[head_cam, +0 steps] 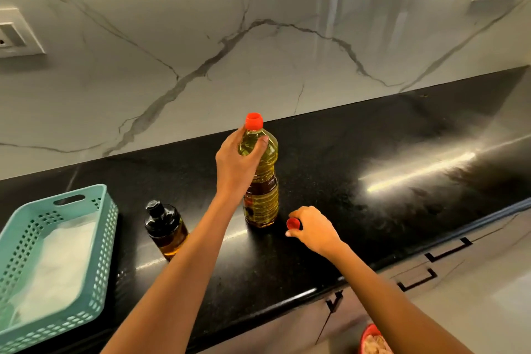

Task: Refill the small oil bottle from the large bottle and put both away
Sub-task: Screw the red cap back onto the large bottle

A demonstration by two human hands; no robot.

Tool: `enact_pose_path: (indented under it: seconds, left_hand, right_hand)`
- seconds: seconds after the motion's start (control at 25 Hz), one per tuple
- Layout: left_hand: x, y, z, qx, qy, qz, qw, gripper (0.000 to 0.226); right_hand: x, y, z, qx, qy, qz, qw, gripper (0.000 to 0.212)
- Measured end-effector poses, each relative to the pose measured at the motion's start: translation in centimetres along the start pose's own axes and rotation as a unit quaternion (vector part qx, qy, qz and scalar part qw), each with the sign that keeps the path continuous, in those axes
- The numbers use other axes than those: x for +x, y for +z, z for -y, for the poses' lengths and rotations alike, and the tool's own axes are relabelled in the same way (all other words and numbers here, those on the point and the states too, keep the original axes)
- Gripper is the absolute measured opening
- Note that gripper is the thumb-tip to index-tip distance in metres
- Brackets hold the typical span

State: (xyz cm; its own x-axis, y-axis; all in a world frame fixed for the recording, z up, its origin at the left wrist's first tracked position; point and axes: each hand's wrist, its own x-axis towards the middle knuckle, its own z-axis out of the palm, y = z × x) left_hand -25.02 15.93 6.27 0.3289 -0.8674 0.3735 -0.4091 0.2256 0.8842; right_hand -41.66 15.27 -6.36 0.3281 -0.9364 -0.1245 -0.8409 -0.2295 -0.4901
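The tall clear plastic bottle of yellow oil point(263, 198) stands upright near the middle of the black stone counter point(373, 138), somewhat closer to the front edge than to the back wall. The left hand point(235, 161) wraps its fingers and thumb around the shoulder of this bottle, just under the red pouring collar point(254, 121). The right hand point(314, 228) pinches the small red screw cap point(293, 223) just beside the bottle's base, near the front edge; whether the cap touches the counter, I cannot tell. The small dark-tinted bottle with a black top point(166, 230) stands between the tall bottle and the teal perforated plastic basket point(112, 210) at the left edge.

The tall bottle looks almost full, so I judge it heavy, and its thin walls will probably give under pressure. Any oil film would make it slippery. For pouring, a hold around the ribbed middle seems safer than the shoulder alone
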Motion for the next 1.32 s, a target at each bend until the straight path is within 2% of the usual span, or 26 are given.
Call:
enact_pose_path:
  seconds: [0.08, 0.16, 0.28, 0.48, 0.64, 0.72, 0.88, 1.08, 1.32]
  left_hand:
    - [0.2, 0.3, 0.3, -0.006, -0.002, -0.006, 1.000, 0.043]
    - [0.4, 0.6, 0.6, -0.010, -0.002, -0.014, 1.000, 0.045]
    - [0.3, 0.6, 1.0, -0.016, 0.000, -0.024, 1.000, 0.049]
    - [0.1, 0.8, 1.1, -0.057, -0.005, -0.031, 0.998, 0.048]
    - [0.1, 0.9, 1.2, -0.084, -0.005, -0.031, 0.996, 0.043]
    - [0.1, 0.9, 1.2, -0.086, -0.002, -0.031, 0.996, 0.044]
    - [0.1, 0.9, 1.4, -0.083, -0.003, -0.028, 0.996, 0.045]
    - [0.0, 0.9, 1.5, -0.087, -0.005, -0.024, 0.996, 0.047]
    - [0.0, 0.9, 1.4, -0.075, -0.010, -0.023, 0.997, 0.048]
  right_hand:
    - [0.1, 0.4, -0.4, 0.021, 0.007, -0.021, 1.000, 0.040]
    - [0.2, 0.3, -0.7, 0.055, 0.003, -0.042, 0.998, 0.046]
    - [0.4, -1.4, 0.3, 0.162, -0.009, -0.122, 0.979, 0.044]
    - [1.0, -8.6, 5.7, 0.296, -0.097, -0.284, 0.907, 0.025]
    - [0.8, -14.6, 10.5, 0.409, -0.164, -0.303, 0.845, 0.021]
    - [1.3, -15.8, 11.9, 0.399, -0.202, -0.268, 0.853, 0.021]
    - [2.4, -15.8, 12.9, 0.285, -0.249, -0.187, 0.907, 0.018]
    - [2.5, -16.3, 12.9, 0.187, -0.269, -0.160, 0.931, 0.026]
    - [2.4, -17.5, 13.8, 0.098, -0.278, -0.090, 0.951, 0.038]
